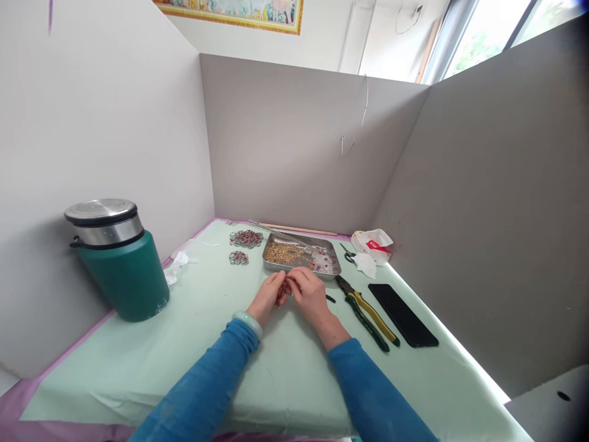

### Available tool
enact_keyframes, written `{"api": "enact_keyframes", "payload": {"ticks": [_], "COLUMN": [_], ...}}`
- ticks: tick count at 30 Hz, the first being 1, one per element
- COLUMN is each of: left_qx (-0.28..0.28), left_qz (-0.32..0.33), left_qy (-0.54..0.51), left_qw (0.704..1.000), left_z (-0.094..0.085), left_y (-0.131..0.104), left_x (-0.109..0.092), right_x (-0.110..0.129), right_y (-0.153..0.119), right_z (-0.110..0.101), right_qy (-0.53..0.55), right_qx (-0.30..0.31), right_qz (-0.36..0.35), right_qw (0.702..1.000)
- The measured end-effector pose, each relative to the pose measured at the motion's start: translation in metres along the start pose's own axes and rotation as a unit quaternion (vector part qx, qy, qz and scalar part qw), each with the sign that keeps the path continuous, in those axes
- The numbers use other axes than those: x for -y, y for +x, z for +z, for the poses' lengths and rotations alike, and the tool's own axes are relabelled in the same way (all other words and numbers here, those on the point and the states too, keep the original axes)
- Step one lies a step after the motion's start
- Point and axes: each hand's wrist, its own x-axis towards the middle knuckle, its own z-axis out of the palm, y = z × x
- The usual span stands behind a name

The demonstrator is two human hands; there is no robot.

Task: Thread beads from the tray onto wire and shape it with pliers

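Observation:
My left hand [269, 296] and my right hand [309, 293] meet fingertip to fingertip just in front of a metal tray [301, 271]. Both are closed, pinching something too small to make out. Reddish fingers or beads show between them. The tray holds gold beads [285, 253] on its left and clear, red and purple beads [323, 263] on its right. Thin rods [280, 233] lie across its back edge. Left of the tray are a larger pile [246, 239] and a smaller pile [238, 258] of red-beaded wire pieces.
Pliers [368, 313] and a black phone [404, 315] lie to the right. Scissors [348, 253], a crumpled tissue [365, 264] and a tissue pack [372, 244] sit at the back right. A green flask [122, 270] stands left, near white tissue [175, 267]. Grey partitions [299, 141] enclose the table.

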Motion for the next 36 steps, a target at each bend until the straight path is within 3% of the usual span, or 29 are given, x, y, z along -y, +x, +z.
{"api": "enact_keyframes", "payload": {"ticks": [5,11,19,23,27,31,36], "left_qx": [0.009,-0.047,-0.120,-0.140,-0.137,-0.112,-0.099], "left_qz": [-0.031,-0.047,0.016,0.047,0.040,0.029,0.015], "left_qy": [-0.030,-0.035,-0.018,-0.023,-0.074,-0.099,-0.094], "left_qw": [0.999,0.997,0.992,0.989,0.987,0.988,0.991], "left_z": [-0.001,-0.004,-0.001,0.001,0.004,0.003,0.003], "left_y": [0.000,0.002,0.004,0.004,0.003,0.002,0.001], "left_x": [-0.002,0.000,0.003,0.002,-0.001,-0.005,-0.009], "right_x": [0.004,0.009,0.013,0.016,0.014,0.008,0.007], "right_y": [-0.001,-0.002,-0.004,-0.004,-0.002,-0.003,-0.004], "right_z": [0.004,0.007,0.012,0.015,0.023,0.030,0.025], "right_qy": [-0.013,-0.008,0.011,0.090,0.220,0.321,0.295], "right_qx": [0.006,0.011,0.002,-0.051,-0.111,-0.091,-0.081], "right_qz": [-0.040,-0.028,-0.011,0.027,0.118,0.193,0.186], "right_qw": [0.999,1.000,1.000,0.994,0.962,0.923,0.934]}}
